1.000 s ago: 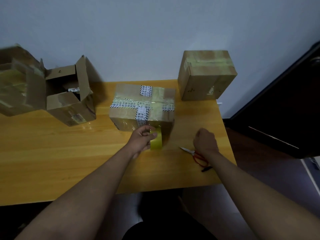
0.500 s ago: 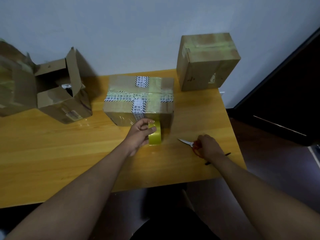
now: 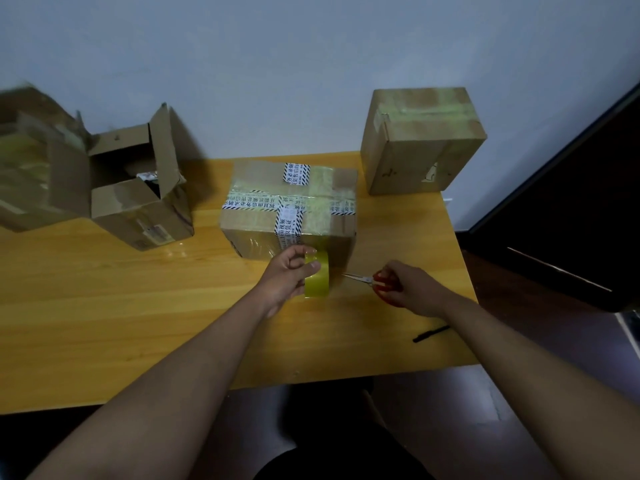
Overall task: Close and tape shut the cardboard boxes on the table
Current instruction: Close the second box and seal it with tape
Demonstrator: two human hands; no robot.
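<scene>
A closed cardboard box [image 3: 263, 220] crossed with printed white tape and clear tape sits mid-table. Right in front of its near face, my left hand [image 3: 287, 277] grips a yellow tape roll [image 3: 317, 280] held upright against the box. My right hand [image 3: 405, 284] grips the red handles of the scissors [image 3: 360, 278], whose blades point left toward the roll. An open box [image 3: 138, 206] with raised flaps stands at the left. A taped box [image 3: 420, 140] stands at the back right corner.
Another cardboard box [image 3: 24, 161], blurred, lies at the far left edge. A black pen [image 3: 431, 333] lies near the wooden table's [image 3: 104, 306] right front edge. A dark door [image 3: 571, 209] stands to the right, and the wall is close behind the boxes.
My right hand has picked the scissors up off the table and brought them toward the tape roll, uncovering the black pen. My left hand keeps the roll at the box's front.
</scene>
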